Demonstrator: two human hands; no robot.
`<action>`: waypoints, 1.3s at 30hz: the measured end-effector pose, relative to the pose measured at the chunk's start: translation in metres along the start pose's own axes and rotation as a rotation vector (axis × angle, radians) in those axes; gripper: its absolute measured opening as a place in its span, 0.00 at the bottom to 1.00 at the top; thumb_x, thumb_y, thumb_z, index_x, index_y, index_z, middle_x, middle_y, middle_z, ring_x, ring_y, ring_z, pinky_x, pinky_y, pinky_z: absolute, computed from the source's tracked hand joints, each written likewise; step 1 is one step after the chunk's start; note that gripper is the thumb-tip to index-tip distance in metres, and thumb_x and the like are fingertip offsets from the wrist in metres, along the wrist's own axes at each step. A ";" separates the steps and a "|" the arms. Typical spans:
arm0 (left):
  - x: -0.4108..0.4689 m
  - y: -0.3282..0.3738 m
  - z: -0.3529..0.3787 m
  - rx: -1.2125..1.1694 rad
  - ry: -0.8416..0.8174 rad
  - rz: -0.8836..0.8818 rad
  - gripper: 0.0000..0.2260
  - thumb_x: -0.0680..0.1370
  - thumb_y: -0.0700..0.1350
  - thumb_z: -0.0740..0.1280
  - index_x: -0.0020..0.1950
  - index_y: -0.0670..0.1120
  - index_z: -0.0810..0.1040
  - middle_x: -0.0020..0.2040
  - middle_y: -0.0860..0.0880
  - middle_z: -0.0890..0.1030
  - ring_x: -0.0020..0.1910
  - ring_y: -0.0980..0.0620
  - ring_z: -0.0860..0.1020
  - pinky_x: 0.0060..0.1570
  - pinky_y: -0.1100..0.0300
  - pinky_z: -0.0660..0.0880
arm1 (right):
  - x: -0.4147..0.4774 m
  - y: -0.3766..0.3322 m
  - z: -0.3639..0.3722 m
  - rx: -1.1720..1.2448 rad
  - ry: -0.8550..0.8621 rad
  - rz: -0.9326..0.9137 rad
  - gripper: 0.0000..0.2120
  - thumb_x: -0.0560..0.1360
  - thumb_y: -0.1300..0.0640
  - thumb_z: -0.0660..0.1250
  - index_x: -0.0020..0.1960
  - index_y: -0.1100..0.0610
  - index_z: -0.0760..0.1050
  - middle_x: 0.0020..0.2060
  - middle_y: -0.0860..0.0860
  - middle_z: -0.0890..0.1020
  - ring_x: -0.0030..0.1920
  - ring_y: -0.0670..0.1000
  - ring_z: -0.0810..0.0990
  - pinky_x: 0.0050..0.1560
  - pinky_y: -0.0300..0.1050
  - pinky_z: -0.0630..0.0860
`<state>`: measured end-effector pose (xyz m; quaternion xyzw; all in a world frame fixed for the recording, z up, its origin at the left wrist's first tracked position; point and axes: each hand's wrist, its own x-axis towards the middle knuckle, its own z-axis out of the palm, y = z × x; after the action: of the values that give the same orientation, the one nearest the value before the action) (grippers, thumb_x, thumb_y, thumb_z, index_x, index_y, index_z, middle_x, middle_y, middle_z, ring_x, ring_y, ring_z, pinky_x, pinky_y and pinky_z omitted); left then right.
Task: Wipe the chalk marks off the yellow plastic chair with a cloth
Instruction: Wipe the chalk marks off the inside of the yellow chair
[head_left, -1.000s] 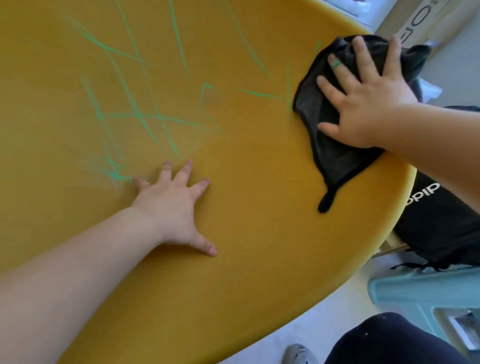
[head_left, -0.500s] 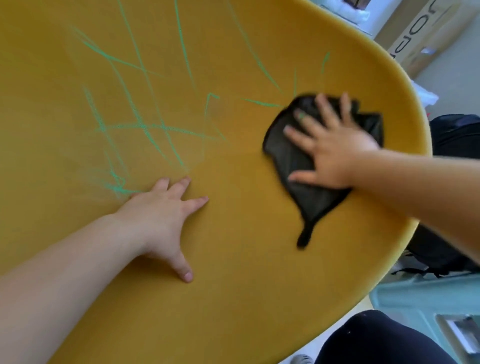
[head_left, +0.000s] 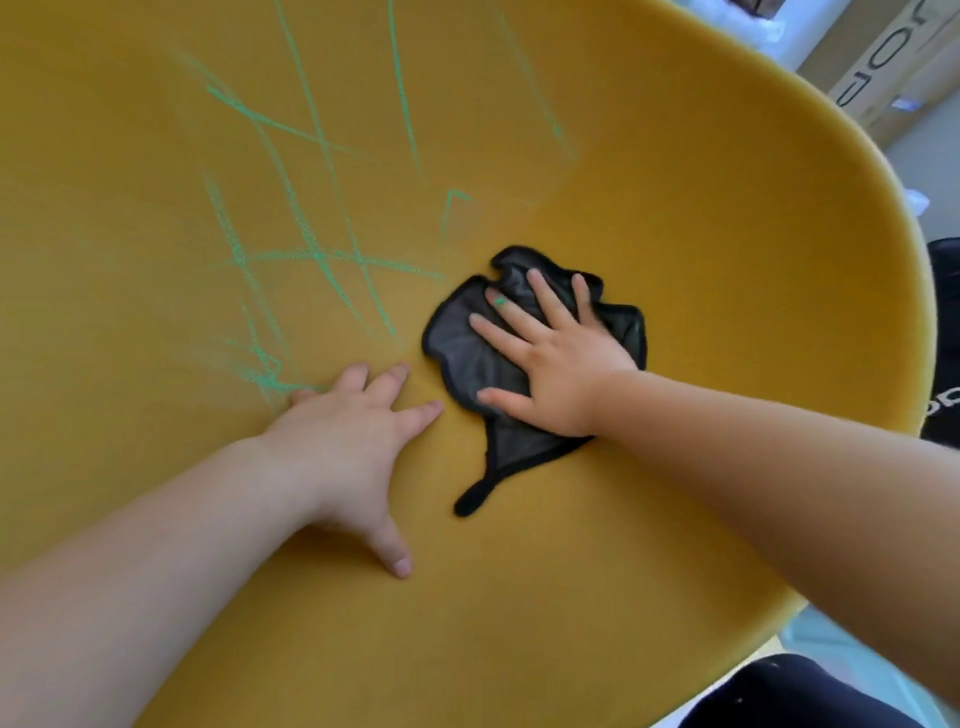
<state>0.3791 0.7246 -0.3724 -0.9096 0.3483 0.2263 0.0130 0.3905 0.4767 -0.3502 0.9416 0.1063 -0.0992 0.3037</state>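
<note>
Yellow chair (head_left: 675, 234): green chalk marks (head_left: 311, 255) across left half. Black cloth (head_left: 457, 348), crumpled, mid-seat beside marks, under right hand (head_left: 561, 364), fingers (head_left: 550, 299) straight, spread. Empty left hand (head_left: 343, 441) flat on seat, fingers spread.

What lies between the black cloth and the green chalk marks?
Nothing visible: only bare yellow plastic chair separates the black cloth under the right hand from the nearest green chalk marks. The left hand rests lower, by the bottom scribble.

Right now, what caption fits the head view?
Right hand presses black cloth on yellow chair beside green chalk marks.
</note>
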 end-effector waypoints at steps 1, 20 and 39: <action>-0.001 0.000 0.000 0.001 0.002 0.004 0.67 0.49 0.77 0.72 0.79 0.62 0.39 0.80 0.53 0.36 0.79 0.43 0.43 0.70 0.39 0.64 | -0.005 0.019 -0.004 -0.063 -0.002 -0.043 0.42 0.72 0.21 0.34 0.81 0.38 0.33 0.83 0.46 0.41 0.80 0.60 0.30 0.75 0.70 0.30; -0.003 -0.004 0.000 0.003 0.050 0.033 0.63 0.51 0.78 0.70 0.79 0.63 0.43 0.81 0.54 0.41 0.79 0.43 0.45 0.70 0.39 0.61 | 0.011 -0.039 -0.002 0.191 0.043 -0.009 0.41 0.75 0.23 0.36 0.81 0.40 0.33 0.82 0.48 0.37 0.79 0.61 0.28 0.75 0.70 0.31; -0.003 -0.009 0.001 -0.015 0.061 0.072 0.60 0.54 0.75 0.73 0.79 0.61 0.50 0.81 0.54 0.43 0.78 0.44 0.48 0.68 0.41 0.64 | 0.079 -0.059 -0.019 0.340 0.223 0.140 0.33 0.80 0.30 0.37 0.82 0.40 0.36 0.83 0.52 0.40 0.78 0.63 0.28 0.74 0.70 0.30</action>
<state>0.3820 0.7334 -0.3726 -0.9030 0.3794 0.2013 -0.0128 0.4533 0.5459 -0.3875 0.9895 0.0552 0.0104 0.1330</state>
